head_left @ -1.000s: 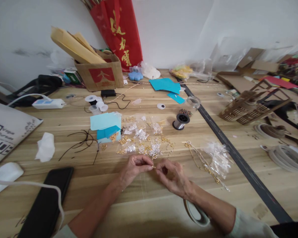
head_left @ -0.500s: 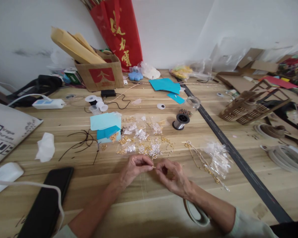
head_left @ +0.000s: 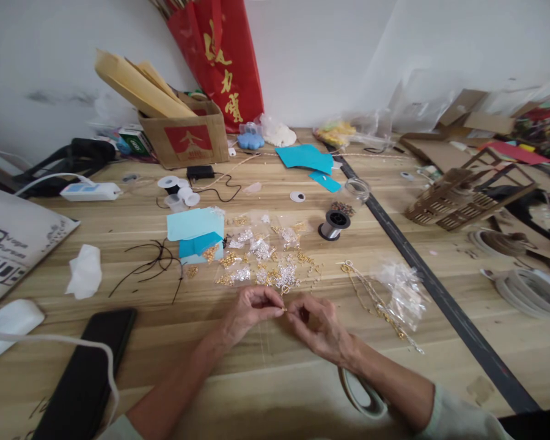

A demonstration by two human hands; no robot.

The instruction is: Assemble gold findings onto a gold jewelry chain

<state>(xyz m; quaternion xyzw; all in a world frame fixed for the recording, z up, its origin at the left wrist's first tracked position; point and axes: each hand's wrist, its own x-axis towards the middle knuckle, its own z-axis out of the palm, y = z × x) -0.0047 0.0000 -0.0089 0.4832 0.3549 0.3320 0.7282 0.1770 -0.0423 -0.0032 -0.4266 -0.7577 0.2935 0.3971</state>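
My left hand (head_left: 250, 310) pinches a tiny gold bead (head_left: 284, 309) between thumb and forefinger. Close against it on the right, my right hand (head_left: 318, 324) has thumb and forefinger pressed together; what lies between them is too small to make out. Thin, pale thread (head_left: 264, 345) hangs below my left hand toward the table. Just beyond my fingertips lie loose silver beads (head_left: 285, 275) and gold beads (head_left: 306, 259), some on small clear bags. A beaded gold and silver chain (head_left: 371, 298) stretches across the wood to the right of my hands.
A wire spool (head_left: 333, 226) stands behind the beads, near a clear jar (head_left: 356, 190). Blue cards (head_left: 195, 225) and black cord (head_left: 158, 263) lie left. A phone (head_left: 91, 373) is at front left, clear bags (head_left: 403, 296) at right, and a dark strip (head_left: 421, 256) crosses the table.
Almost nothing differs. Both hands keep the same pinch in the same place, with the gold bead showing slightly more at the left fingertips.
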